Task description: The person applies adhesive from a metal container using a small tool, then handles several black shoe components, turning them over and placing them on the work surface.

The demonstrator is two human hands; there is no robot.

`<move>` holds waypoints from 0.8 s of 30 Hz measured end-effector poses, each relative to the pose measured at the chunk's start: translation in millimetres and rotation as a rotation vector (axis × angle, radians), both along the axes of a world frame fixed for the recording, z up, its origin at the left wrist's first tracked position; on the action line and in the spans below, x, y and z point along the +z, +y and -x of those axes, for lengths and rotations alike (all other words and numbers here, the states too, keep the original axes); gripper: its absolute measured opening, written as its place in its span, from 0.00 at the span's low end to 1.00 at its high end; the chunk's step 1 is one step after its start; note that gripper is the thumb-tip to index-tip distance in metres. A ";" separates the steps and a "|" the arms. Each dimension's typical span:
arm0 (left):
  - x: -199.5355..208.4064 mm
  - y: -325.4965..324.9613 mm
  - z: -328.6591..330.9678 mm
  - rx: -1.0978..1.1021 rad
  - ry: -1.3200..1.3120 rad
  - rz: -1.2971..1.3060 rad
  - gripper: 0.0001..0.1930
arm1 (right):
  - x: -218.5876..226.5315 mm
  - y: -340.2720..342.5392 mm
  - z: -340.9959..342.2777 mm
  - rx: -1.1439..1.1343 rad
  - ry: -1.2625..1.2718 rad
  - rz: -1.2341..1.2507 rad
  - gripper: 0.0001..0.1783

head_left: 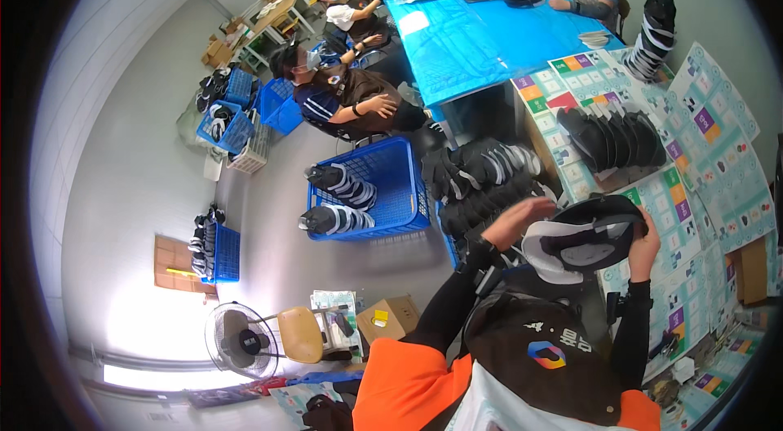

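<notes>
A black and white shoe upper (pixel 591 245) is held up in front of my apron, its white lining turned outward on the left. My right hand (pixel 643 247) is closed on its right edge, the fingers partly hidden behind it. My left hand (pixel 519 221) lies by the upper's left edge with the fingers stretched out flat. Whether it touches the upper I cannot tell. Just beyond my left hand, nested black uppers (pixel 489 198) fill a blue crate. On the sheet-covered table to the right stands a row of black shoe pieces (pixel 612 140).
A blue crate (pixel 391 227) on the floor holds two bundles of uppers. Several people sit around a blue-covered table (pixel 457 48) at the back. A tall stack of uppers (pixel 652 35) stands at the far right. A fan (pixel 242 340), stool (pixel 300 335) and cardboard box (pixel 389 318) are lower left.
</notes>
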State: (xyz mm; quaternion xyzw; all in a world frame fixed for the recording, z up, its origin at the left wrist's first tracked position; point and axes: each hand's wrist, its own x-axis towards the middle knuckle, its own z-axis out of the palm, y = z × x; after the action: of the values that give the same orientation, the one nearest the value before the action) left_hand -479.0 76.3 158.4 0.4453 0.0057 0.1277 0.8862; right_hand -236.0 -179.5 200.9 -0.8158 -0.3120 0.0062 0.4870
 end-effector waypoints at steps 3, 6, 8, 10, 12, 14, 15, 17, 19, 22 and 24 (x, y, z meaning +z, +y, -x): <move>-11.0 -38.6 -33.1 0.001 0.264 0.147 0.31 | -46.0 -4.8 -16.9 0.106 0.073 -0.046 0.17; -18.0 -48.8 -55.1 -0.027 0.309 -0.096 0.31 | -47.5 9.1 -10.7 0.253 0.235 -0.064 0.17; -19.8 -56.9 -63.9 -0.008 0.395 -0.047 0.31 | -36.2 13.9 -6.7 0.312 0.399 -0.125 0.16; -13.5 -72.9 -64.6 0.039 0.284 0.133 0.30 | -47.1 8.4 -14.9 0.264 0.419 -0.135 0.15; -5.0 -90.8 -61.0 0.070 -0.006 0.301 0.31 | -45.1 6.6 -12.8 0.298 0.736 -0.285 0.12; -30.8 -79.3 -49.5 0.156 0.135 0.216 0.29 | -36.4 19.8 4.9 0.364 0.847 -0.256 0.10; -30.5 -76.3 -52.0 0.170 0.129 0.092 0.25 | -46.6 18.9 4.9 0.353 0.866 -0.320 0.10; 8.1 -75.2 -69.8 0.266 0.248 0.013 0.20 | -58.1 5.9 -9.9 0.259 0.857 -0.380 0.10; 31.6 -58.3 -60.3 0.382 0.304 0.140 0.21 | -54.5 7.5 -15.6 0.217 0.637 -0.386 0.11; 21.6 -50.5 -62.8 0.530 0.402 -0.060 0.20 | -64.8 12.2 -18.3 0.186 0.565 -0.291 0.11; 20.0 -51.3 -62.7 0.514 0.382 -0.143 0.25 | -67.5 13.8 -24.3 0.184 0.614 -0.359 0.11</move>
State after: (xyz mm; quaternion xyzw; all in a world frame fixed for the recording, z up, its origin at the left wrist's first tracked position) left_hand -416.3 25.0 178.4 0.5065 0.2750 0.2614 0.7743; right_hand -211.7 -165.7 133.4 -0.6460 -0.2198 0.2396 0.6906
